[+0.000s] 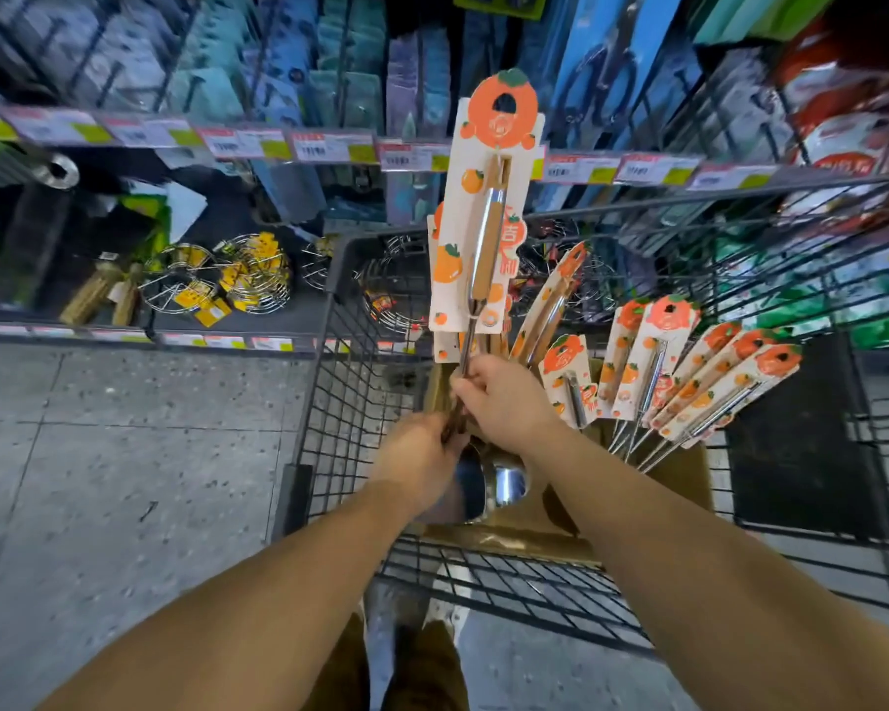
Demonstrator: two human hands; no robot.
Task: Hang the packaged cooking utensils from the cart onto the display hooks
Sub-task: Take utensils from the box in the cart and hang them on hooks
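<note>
A packaged ladle [483, 207] on a white card with orange fruit prints stands upright above the black wire cart [340, 361]. My right hand [504, 402] grips its metal shaft just below the card. My left hand [422, 454] holds the lower shafts of the same bundle, with a second card partly hidden behind the first. The shiny ladle bowls [499, 484] show under my hands. Several more carded utensils [689, 382] lean fanned out in a cardboard box [678, 479] inside the cart.
Shelves face me: hanging packaged goods [329, 69] on hooks above a price-tag rail [278, 143], wire steamer racks [216, 279] and brushes on the low shelf. Red bags [842, 120] hang at the upper right. Speckled tiled floor [98, 479] lies left of the cart.
</note>
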